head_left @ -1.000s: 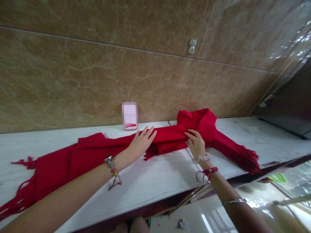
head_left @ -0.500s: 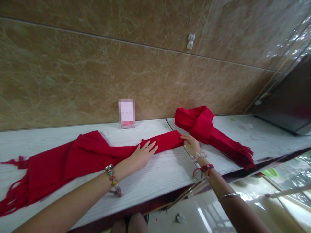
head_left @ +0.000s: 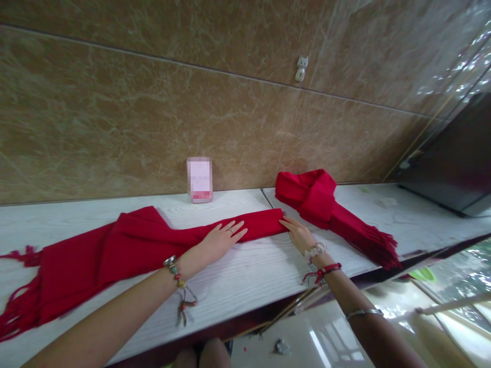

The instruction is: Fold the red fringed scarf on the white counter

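Note:
A long red scarf (head_left: pixel 126 243) with fringed ends lies stretched across the white wood-grain counter (head_left: pixel 245 276). My left hand (head_left: pixel 222 239) rests flat on its folded middle, fingers spread and open. My right hand (head_left: pixel 297 234) lies beside the scarf's folded right end, fingers stretched toward it and touching its edge. A second red scarf (head_left: pixel 326 204), tied in a knot with its fringe trailing right, sits just beyond my right hand. Both wrists wear bracelets.
A small pink box (head_left: pixel 199 180) stands against the brown marble wall (head_left: pixel 192 112). A little white cat-shaped hook (head_left: pixel 302 68) is fixed on the wall. A dark appliance (head_left: pixel 456 163) sits at the far right. The counter's front edge drops to a glossy floor.
The doubled-over part of the scarf under my hands has been laid flat into a neat narrow band. Both hands slid slightly along it, and the right hand drew off the fold to its end.

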The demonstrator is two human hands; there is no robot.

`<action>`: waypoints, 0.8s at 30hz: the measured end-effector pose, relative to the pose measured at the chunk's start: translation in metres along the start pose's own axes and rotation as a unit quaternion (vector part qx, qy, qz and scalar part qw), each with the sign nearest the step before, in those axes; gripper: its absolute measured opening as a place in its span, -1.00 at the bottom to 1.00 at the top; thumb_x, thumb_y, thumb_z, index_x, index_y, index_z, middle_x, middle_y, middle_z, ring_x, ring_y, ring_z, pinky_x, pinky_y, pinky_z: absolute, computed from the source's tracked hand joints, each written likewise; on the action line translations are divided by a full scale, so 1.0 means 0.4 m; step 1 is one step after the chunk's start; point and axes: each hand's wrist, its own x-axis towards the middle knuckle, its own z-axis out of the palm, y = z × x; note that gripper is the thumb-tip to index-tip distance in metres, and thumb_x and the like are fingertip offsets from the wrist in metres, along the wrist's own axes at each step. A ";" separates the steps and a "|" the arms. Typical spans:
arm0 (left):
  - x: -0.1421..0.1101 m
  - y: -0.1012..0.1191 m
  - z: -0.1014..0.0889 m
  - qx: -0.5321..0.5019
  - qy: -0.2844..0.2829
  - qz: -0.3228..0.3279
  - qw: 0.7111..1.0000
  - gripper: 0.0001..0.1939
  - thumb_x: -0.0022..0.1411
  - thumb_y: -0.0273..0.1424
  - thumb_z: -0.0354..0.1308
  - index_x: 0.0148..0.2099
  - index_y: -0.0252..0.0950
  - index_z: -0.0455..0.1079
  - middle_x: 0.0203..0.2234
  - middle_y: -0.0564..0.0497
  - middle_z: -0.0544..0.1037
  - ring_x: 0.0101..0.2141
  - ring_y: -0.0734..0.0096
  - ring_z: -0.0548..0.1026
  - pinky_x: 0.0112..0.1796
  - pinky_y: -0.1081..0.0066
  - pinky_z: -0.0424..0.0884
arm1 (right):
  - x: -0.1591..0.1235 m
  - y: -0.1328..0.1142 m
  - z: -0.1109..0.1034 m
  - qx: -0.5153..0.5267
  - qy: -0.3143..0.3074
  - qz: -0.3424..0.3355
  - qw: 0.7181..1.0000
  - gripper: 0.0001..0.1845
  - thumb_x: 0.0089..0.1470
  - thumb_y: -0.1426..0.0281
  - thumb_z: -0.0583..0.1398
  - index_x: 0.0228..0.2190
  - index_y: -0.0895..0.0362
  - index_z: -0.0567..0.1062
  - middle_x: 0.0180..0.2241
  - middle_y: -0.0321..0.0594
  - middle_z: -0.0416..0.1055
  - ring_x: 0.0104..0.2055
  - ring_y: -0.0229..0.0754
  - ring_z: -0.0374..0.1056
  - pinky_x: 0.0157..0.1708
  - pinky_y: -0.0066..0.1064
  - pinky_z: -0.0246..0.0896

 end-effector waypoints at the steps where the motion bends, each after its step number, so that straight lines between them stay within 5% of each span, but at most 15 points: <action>1: -0.002 0.000 -0.006 -0.019 -0.019 -0.003 1.000 -0.39 0.13 -0.70 -0.21 0.19 -0.15 -0.01 0.18 -0.01 -0.01 0.14 0.27 0.01 0.01 0.19 0.12 | 0.002 -0.003 -0.006 0.011 0.003 0.001 1.000 -0.43 -0.20 0.65 -0.06 -0.14 0.12 0.44 -0.02 -0.13 0.30 -0.02 -0.17 0.25 0.01 -0.26 0.14; 5: 0.019 -0.001 -0.049 -0.092 -0.056 -0.002 0.994 -0.49 0.17 -0.52 -0.08 0.18 -0.18 0.04 0.17 -0.06 0.03 0.14 0.24 0.01 0.03 0.18 0.07 | 0.040 -0.021 -0.040 0.052 0.032 0.027 0.998 -0.42 -0.22 0.66 -0.07 -0.15 0.13 0.44 -0.02 -0.16 0.31 0.01 -0.15 0.22 0.01 -0.23 0.13; 8: 0.061 0.009 -0.067 -0.112 0.024 -0.038 0.993 -0.59 0.25 -0.33 -0.15 0.14 -0.27 0.13 0.14 -0.13 0.11 0.12 0.23 0.07 0.04 0.17 0.05 | 0.091 -0.050 -0.042 0.050 0.049 0.051 0.996 -0.56 -0.04 0.56 -0.06 -0.12 0.24 0.41 -0.04 -0.04 0.32 0.00 -0.11 0.23 0.00 -0.23 0.12; 15: 0.111 0.049 0.011 -0.124 0.042 -0.085 0.988 -0.49 0.28 -0.22 -0.20 0.22 -0.30 -0.06 0.19 -0.15 -0.06 0.17 0.15 -0.10 0.05 0.10 0.01 | 0.154 -0.086 0.029 -0.044 -0.041 0.077 0.995 -0.63 0.07 0.49 -0.02 -0.08 0.22 0.36 -0.04 0.02 0.30 0.02 -0.06 0.20 -0.02 -0.23 0.13; 20: 0.105 0.049 0.042 -0.120 0.086 -0.084 0.985 -0.49 0.26 -0.20 -0.20 0.21 -0.27 -0.04 0.19 -0.10 -0.05 0.16 0.16 -0.08 0.05 0.09 0.01 | 0.166 -0.087 0.008 -0.075 -0.049 0.095 0.991 -0.60 0.11 0.47 -0.05 -0.02 0.26 0.30 0.01 0.11 0.23 0.05 0.01 0.15 -0.04 -0.12 0.11; 24: 0.105 0.049 0.042 -0.125 0.099 -0.096 0.983 -0.45 0.25 -0.20 -0.19 0.21 -0.36 -0.05 0.18 -0.14 -0.02 0.16 0.20 -0.07 0.06 0.13 0.01 | 0.161 -0.131 -0.001 -0.095 -0.079 0.036 0.992 -0.58 0.13 0.40 -0.06 0.03 0.08 0.24 0.11 -0.11 0.11 0.16 -0.05 -0.04 0.06 -0.10 -0.05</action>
